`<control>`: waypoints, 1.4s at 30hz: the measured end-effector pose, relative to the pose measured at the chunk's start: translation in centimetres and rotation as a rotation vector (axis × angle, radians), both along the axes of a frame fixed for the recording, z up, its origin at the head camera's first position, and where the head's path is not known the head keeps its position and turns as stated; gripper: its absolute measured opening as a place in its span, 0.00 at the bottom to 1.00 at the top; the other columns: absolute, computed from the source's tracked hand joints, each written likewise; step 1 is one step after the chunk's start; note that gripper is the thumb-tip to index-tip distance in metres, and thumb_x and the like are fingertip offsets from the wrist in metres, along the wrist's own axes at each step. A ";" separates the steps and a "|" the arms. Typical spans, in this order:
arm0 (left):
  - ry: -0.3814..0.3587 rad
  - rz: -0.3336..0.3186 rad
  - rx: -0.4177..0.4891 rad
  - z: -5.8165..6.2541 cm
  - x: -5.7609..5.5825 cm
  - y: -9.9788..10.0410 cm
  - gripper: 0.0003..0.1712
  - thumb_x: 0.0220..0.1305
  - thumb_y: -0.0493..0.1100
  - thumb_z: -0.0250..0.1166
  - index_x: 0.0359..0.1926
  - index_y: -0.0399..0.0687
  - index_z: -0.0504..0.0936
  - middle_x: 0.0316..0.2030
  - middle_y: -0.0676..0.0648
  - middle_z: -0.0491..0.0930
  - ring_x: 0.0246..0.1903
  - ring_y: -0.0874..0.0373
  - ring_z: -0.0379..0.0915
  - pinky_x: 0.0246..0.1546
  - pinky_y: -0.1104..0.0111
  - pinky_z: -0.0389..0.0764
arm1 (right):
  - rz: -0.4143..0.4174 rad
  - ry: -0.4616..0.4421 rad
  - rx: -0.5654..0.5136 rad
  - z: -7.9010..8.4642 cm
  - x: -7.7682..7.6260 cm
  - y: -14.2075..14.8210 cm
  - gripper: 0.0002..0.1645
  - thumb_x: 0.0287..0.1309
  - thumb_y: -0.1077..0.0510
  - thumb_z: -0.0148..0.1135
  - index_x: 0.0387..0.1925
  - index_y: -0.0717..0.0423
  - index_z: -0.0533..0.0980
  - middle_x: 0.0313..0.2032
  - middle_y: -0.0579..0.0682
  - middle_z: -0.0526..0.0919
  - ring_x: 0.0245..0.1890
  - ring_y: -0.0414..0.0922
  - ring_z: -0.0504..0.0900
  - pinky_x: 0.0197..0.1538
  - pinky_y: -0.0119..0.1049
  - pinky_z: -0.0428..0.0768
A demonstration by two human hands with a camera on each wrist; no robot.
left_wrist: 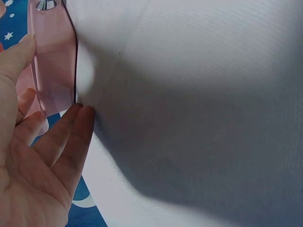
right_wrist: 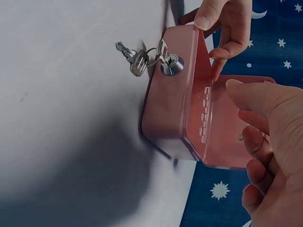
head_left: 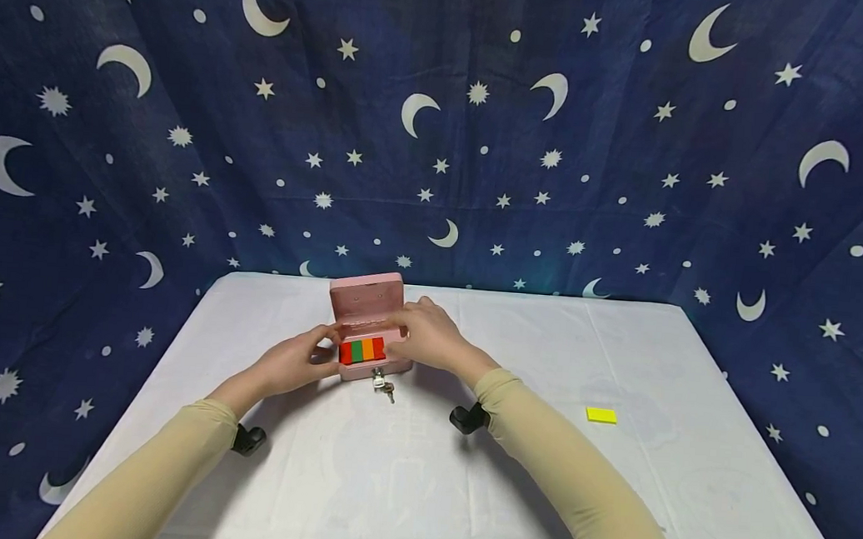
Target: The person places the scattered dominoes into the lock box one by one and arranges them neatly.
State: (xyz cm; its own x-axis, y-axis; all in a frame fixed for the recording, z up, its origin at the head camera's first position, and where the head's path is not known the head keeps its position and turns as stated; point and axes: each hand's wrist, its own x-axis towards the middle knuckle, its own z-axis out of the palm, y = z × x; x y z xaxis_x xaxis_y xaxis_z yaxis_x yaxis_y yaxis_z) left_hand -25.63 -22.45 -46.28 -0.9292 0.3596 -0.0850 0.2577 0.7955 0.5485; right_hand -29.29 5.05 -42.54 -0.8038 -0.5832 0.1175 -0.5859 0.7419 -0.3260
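Note:
A pink metal cash box (head_left: 361, 371) stands with its lid (head_left: 367, 298) raised at the back of a white table. Inside lies a row of flat coloured blocks (head_left: 356, 351) in red, green and orange. My left hand (head_left: 293, 362) is at the box's left end, its thumb touching the front rim, other fingers spread by the side wall. Over the right end hovers my right hand (head_left: 430, 336), thumb above the interior, fingers loosely bent, nothing visible in its grasp. Keys (right_wrist: 138, 63) hang on a ring from the front lock (right_wrist: 173, 65).
A yellow block (head_left: 602, 415) lies alone on the white tablecloth (head_left: 386, 483), to the right of my right forearm. Behind the table hangs a dark blue curtain (head_left: 445, 78) with moons and stars. Each wrist carries a small black camera (head_left: 469, 419).

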 end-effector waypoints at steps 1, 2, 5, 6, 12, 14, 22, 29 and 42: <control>0.000 0.000 -0.001 0.0 0.0 0.0 0.30 0.63 0.61 0.70 0.58 0.51 0.73 0.74 0.43 0.64 0.59 0.46 0.78 0.61 0.45 0.73 | 0.003 0.004 0.000 0.1 0.1 0.2 0.24 0.56 0.46 0.71 0.55 0.41 0.84 0.30 0.40 0.77 0.36 0.43 0.67 0.37 0.36 0.66; -0.001 0.000 -0.003 0.0 0.0 0.0 0.30 0.63 0.61 0.70 0.58 0.51 0.73 0.74 0.43 0.64 0.59 0.46 0.78 0.61 0.45 0.73 | 0.006 0.006 0.001 0.1 0.2 0.5 0.24 0.56 0.46 0.71 0.56 0.40 0.84 0.30 0.41 0.77 0.36 0.43 0.67 0.37 0.36 0.67; -0.006 0.003 -0.005 -0.1 0.1 0.0 0.30 0.64 0.61 0.70 0.58 0.51 0.73 0.74 0.44 0.63 0.60 0.46 0.78 0.61 0.45 0.73 | 0.010 0.011 0.006 0.4 0.6 1.2 0.25 0.56 0.46 0.71 0.58 0.38 0.83 0.30 0.41 0.77 0.36 0.43 0.67 0.38 0.37 0.67; -0.007 0.004 -0.005 -0.1 0.1 0.0 0.30 0.64 0.61 0.70 0.58 0.52 0.73 0.74 0.44 0.63 0.60 0.46 0.77 0.61 0.45 0.73 | 0.009 0.010 0.008 0.4 0.6 1.5 0.26 0.56 0.46 0.71 0.58 0.36 0.83 0.31 0.41 0.77 0.36 0.43 0.67 0.38 0.37 0.68; -0.008 0.001 0.001 -0.2 0.1 0.0 0.29 0.64 0.60 0.70 0.58 0.52 0.73 0.75 0.45 0.62 0.60 0.47 0.77 0.62 0.46 0.73 | -0.005 0.005 0.012 0.5 1.0 3.2 0.25 0.57 0.44 0.71 0.57 0.39 0.84 0.33 0.43 0.80 0.37 0.43 0.67 0.40 0.38 0.69; -0.006 -0.003 0.005 -0.2 0.1 0.0 0.29 0.64 0.60 0.70 0.58 0.51 0.73 0.75 0.45 0.62 0.60 0.47 0.78 0.62 0.46 0.73 | -0.008 0.002 0.010 0.4 1.1 3.8 0.24 0.57 0.45 0.71 0.56 0.41 0.84 0.33 0.44 0.80 0.37 0.43 0.68 0.41 0.38 0.69; 0.008 -0.012 0.003 -0.1 0.2 0.0 0.29 0.64 0.60 0.70 0.57 0.51 0.73 0.75 0.45 0.62 0.59 0.47 0.78 0.61 0.46 0.74 | -0.028 0.017 -0.004 0.3 1.9 7.0 0.24 0.57 0.44 0.73 0.55 0.41 0.84 0.33 0.44 0.80 0.37 0.43 0.67 0.43 0.38 0.69; 0.004 -0.001 -0.005 -0.2 -0.1 0.0 0.29 0.63 0.61 0.70 0.58 0.52 0.73 0.74 0.45 0.63 0.59 0.47 0.78 0.61 0.46 0.73 | -0.052 0.016 -0.028 0.1 2.5 9.7 0.24 0.57 0.45 0.74 0.56 0.43 0.84 0.35 0.45 0.81 0.37 0.43 0.68 0.45 0.40 0.70; 0.001 -0.002 -0.002 0.0 0.1 0.0 0.29 0.63 0.60 0.70 0.58 0.51 0.73 0.74 0.44 0.64 0.59 0.47 0.78 0.62 0.45 0.73 | -0.111 -0.031 -0.024 -1.0 3.4 14.2 0.26 0.57 0.45 0.74 0.57 0.45 0.83 0.35 0.40 0.79 0.40 0.43 0.69 0.46 0.41 0.70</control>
